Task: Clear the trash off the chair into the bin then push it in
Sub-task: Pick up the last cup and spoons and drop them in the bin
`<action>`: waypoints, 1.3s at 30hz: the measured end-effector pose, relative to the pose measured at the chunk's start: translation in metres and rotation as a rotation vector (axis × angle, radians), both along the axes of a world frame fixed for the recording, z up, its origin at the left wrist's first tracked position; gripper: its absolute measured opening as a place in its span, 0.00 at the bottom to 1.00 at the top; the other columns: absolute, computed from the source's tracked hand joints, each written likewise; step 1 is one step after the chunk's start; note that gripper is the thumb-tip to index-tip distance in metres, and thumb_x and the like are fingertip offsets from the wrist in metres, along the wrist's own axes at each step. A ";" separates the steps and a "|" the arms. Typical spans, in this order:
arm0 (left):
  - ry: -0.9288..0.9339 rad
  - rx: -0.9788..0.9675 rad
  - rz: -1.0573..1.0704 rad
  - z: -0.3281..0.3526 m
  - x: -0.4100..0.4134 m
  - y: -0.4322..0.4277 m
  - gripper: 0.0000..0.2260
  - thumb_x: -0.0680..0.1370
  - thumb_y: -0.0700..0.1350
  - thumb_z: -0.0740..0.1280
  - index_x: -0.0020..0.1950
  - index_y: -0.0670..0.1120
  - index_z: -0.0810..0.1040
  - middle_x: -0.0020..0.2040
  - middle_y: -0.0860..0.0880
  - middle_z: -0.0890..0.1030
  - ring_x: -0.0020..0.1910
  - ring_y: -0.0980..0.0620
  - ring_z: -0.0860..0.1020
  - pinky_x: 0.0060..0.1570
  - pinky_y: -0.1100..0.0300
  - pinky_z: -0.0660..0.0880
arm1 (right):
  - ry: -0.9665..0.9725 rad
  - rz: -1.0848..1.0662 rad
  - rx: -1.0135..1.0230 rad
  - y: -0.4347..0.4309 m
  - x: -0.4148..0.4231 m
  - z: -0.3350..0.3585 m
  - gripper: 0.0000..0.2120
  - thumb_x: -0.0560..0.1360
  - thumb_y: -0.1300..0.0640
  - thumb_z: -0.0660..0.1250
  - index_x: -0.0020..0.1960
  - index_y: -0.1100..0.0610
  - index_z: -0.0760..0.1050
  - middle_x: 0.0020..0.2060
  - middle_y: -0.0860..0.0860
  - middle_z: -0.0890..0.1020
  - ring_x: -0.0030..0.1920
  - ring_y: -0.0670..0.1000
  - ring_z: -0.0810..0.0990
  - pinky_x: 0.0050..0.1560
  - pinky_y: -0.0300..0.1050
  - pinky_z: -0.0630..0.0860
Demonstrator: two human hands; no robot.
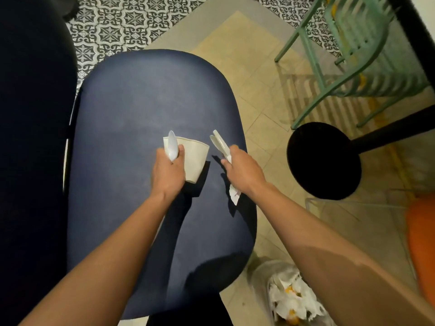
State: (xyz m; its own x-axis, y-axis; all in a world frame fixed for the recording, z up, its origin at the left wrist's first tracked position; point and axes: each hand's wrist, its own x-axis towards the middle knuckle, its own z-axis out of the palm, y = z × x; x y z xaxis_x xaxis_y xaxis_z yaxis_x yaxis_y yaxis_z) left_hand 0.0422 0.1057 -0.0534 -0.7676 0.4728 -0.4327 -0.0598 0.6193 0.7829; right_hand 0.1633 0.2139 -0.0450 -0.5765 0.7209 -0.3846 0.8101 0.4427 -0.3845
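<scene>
Left hand [167, 172] gripping cup [196, 158], right hand [242, 171] gripping cutlery [220, 143]

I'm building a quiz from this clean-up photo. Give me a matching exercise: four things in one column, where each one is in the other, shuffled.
Things: 1 paper cup; 2 napkin; 3 bin; 4 green chair.
Places: A on the floor, near right of the blue chair; B in the left hand with a spoon; C top right, on the floor; D in the right hand.
Pairs: 1-B, 2-D, 3-A, 4-C.
</scene>
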 end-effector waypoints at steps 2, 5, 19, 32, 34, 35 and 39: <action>0.001 0.001 -0.026 -0.001 0.014 -0.006 0.15 0.79 0.57 0.56 0.53 0.45 0.66 0.43 0.49 0.73 0.43 0.46 0.72 0.46 0.51 0.72 | -0.001 -0.009 -0.003 -0.007 0.015 0.002 0.10 0.80 0.51 0.57 0.54 0.58 0.67 0.43 0.52 0.73 0.40 0.54 0.73 0.37 0.47 0.67; -0.014 -0.017 -0.075 -0.003 0.034 -0.017 0.15 0.79 0.58 0.55 0.52 0.46 0.66 0.40 0.52 0.72 0.42 0.47 0.72 0.47 0.49 0.73 | -0.004 -0.040 -0.013 -0.020 0.037 0.004 0.11 0.80 0.50 0.56 0.54 0.58 0.67 0.44 0.53 0.75 0.42 0.56 0.74 0.39 0.47 0.69; -0.065 0.038 -0.302 0.005 0.150 -0.076 0.14 0.79 0.58 0.56 0.53 0.49 0.66 0.42 0.55 0.72 0.39 0.57 0.71 0.35 0.60 0.67 | -0.042 -0.269 0.031 -0.106 0.177 0.006 0.09 0.80 0.48 0.56 0.52 0.54 0.67 0.37 0.46 0.72 0.37 0.52 0.71 0.31 0.44 0.60; -0.158 0.010 -0.399 -0.027 0.295 -0.090 0.11 0.79 0.56 0.57 0.49 0.48 0.67 0.37 0.52 0.72 0.34 0.57 0.71 0.29 0.64 0.67 | -0.109 -0.420 -0.060 -0.119 0.329 -0.020 0.11 0.80 0.50 0.56 0.54 0.57 0.68 0.37 0.50 0.73 0.38 0.54 0.74 0.36 0.44 0.67; -0.182 -0.033 -0.379 -0.040 0.321 -0.095 0.12 0.79 0.55 0.57 0.51 0.47 0.67 0.37 0.52 0.73 0.34 0.55 0.72 0.30 0.60 0.66 | -0.087 -0.425 -0.094 -0.122 0.350 -0.028 0.10 0.80 0.51 0.56 0.54 0.58 0.68 0.38 0.52 0.73 0.39 0.54 0.74 0.36 0.45 0.67; -0.187 -0.051 -0.369 -0.047 0.334 -0.098 0.12 0.79 0.55 0.57 0.51 0.46 0.68 0.38 0.51 0.73 0.34 0.54 0.72 0.30 0.60 0.65 | -0.074 -0.424 -0.116 -0.124 0.360 -0.032 0.10 0.80 0.52 0.56 0.54 0.58 0.68 0.39 0.53 0.74 0.39 0.55 0.74 0.37 0.45 0.68; -0.180 -0.081 -0.315 -0.078 0.386 -0.105 0.09 0.79 0.54 0.58 0.46 0.48 0.68 0.38 0.52 0.74 0.35 0.54 0.72 0.33 0.57 0.65 | -0.060 -0.367 -0.187 -0.128 0.399 -0.058 0.11 0.80 0.52 0.57 0.56 0.59 0.69 0.45 0.57 0.78 0.43 0.56 0.75 0.40 0.46 0.70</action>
